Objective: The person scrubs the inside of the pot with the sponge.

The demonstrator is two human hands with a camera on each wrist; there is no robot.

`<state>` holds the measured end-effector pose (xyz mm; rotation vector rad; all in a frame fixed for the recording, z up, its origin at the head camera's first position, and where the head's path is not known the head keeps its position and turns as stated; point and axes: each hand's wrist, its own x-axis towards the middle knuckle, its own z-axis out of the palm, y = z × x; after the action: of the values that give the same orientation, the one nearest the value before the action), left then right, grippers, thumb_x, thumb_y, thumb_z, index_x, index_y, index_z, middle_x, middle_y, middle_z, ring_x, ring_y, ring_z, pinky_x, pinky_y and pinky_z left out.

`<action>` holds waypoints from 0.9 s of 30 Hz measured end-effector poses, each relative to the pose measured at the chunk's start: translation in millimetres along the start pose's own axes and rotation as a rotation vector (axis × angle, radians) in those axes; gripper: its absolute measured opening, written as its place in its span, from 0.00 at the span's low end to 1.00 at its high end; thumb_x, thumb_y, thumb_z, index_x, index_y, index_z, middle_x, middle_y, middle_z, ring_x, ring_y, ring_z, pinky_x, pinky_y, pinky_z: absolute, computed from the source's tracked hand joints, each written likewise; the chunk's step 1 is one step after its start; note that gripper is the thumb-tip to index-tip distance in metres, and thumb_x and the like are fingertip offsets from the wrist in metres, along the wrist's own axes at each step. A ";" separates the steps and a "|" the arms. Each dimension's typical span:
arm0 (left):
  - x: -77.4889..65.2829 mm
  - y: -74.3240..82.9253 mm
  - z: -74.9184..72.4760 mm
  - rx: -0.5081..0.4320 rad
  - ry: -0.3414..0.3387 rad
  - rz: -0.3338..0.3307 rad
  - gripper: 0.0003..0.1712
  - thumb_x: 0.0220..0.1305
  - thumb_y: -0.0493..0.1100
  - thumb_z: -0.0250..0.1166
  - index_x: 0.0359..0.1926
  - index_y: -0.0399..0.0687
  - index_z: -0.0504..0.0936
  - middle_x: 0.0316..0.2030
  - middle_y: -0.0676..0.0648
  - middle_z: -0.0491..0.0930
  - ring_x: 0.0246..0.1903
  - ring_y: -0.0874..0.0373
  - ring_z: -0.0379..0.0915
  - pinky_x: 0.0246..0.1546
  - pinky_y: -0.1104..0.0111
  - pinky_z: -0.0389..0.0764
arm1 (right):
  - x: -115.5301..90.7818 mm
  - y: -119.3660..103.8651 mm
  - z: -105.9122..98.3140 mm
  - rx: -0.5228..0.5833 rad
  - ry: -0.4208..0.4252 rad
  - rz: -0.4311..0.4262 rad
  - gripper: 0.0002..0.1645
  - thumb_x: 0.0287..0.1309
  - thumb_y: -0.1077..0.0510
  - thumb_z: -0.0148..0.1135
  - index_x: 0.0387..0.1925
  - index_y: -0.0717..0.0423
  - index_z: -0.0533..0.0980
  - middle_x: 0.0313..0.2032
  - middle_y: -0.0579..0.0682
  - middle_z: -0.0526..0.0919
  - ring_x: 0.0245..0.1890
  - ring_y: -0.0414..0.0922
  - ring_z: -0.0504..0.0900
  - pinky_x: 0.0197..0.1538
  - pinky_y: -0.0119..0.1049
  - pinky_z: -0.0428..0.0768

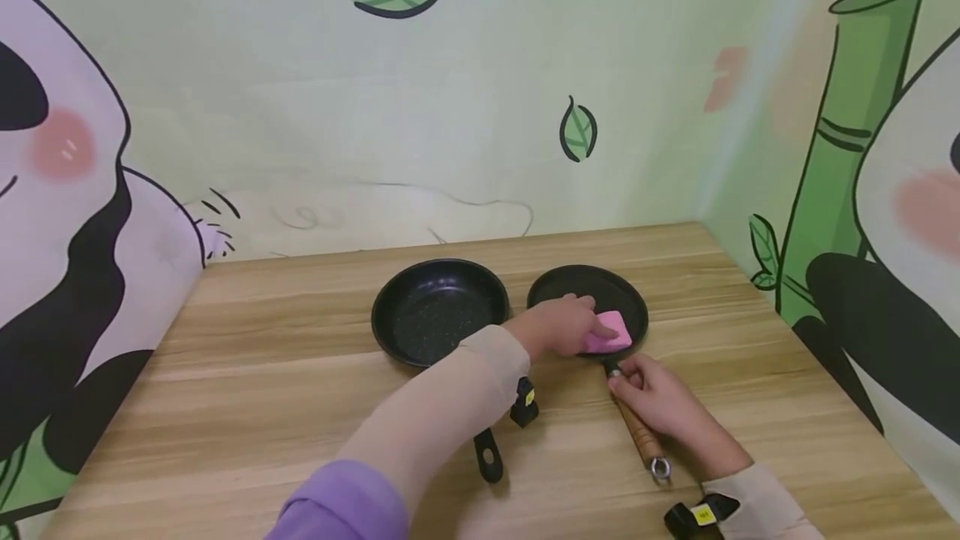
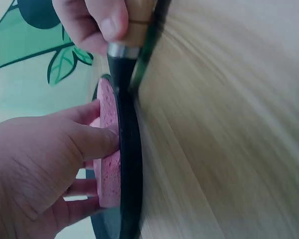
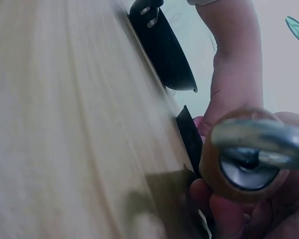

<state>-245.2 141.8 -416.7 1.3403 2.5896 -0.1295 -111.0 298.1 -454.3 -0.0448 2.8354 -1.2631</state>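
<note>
My left hand (image 1: 562,325) grips a pink sponge (image 1: 617,333) against the inside of a shallow black frying pan (image 1: 555,283). The left wrist view shows the thumb on the near side of the sponge (image 2: 108,179) and the fingers around its far side. My right hand (image 1: 660,398) holds this pan's brown wooden handle (image 1: 641,433) close to the metal collar. Up close in the right wrist view is the handle's metal hanging ring (image 3: 269,142); it and the handle end hide part of the right hand.
A deeper black frying pan (image 1: 427,319) stands just left of the shallow one. My left forearm passes over its handle (image 1: 488,457), leaving the end visible. Both pans rest on a wood-grain table (image 1: 285,340), with a mural-covered wall (image 1: 450,107) behind.
</note>
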 end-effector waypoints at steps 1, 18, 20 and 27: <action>0.5 -2.0 -0.3 -0.004 0.006 0.003 0.26 0.77 0.47 0.55 0.68 0.81 0.71 0.61 0.46 0.74 0.63 0.49 0.69 0.68 0.59 0.68 | 0.0 -0.1 -0.6 -0.003 0.002 0.001 0.13 0.67 0.58 0.63 0.44 0.65 0.75 0.27 0.49 0.73 0.27 0.44 0.71 0.31 0.36 0.71; 14.2 -53.3 1.9 -0.073 0.070 -0.100 0.27 0.72 0.40 0.58 0.66 0.74 0.76 0.62 0.41 0.74 0.63 0.49 0.70 0.68 0.61 0.68 | 1.9 4.8 0.0 -0.053 0.004 -0.065 0.13 0.67 0.57 0.63 0.43 0.65 0.76 0.27 0.48 0.72 0.26 0.42 0.71 0.30 0.35 0.70; 16.3 -54.8 2.5 -0.073 0.089 -0.111 0.28 0.72 0.39 0.56 0.66 0.74 0.76 0.61 0.41 0.73 0.64 0.48 0.69 0.67 0.61 0.68 | 2.1 3.2 -0.3 -0.055 0.000 -0.067 0.14 0.67 0.56 0.63 0.43 0.65 0.76 0.27 0.48 0.72 0.26 0.42 0.70 0.30 0.34 0.70; 32.1 -60.8 12.0 -0.096 0.154 -0.155 0.27 0.75 0.39 0.53 0.67 0.73 0.75 0.59 0.43 0.75 0.60 0.51 0.70 0.65 0.61 0.70 | 3.3 3.3 -1.1 -0.054 -0.014 -0.086 0.13 0.67 0.57 0.63 0.43 0.64 0.75 0.26 0.47 0.72 0.24 0.41 0.70 0.27 0.33 0.70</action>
<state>-310.7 129.9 -437.4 1.1584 2.7870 0.0746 -114.3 300.9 -456.1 -0.1781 2.8838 -1.1953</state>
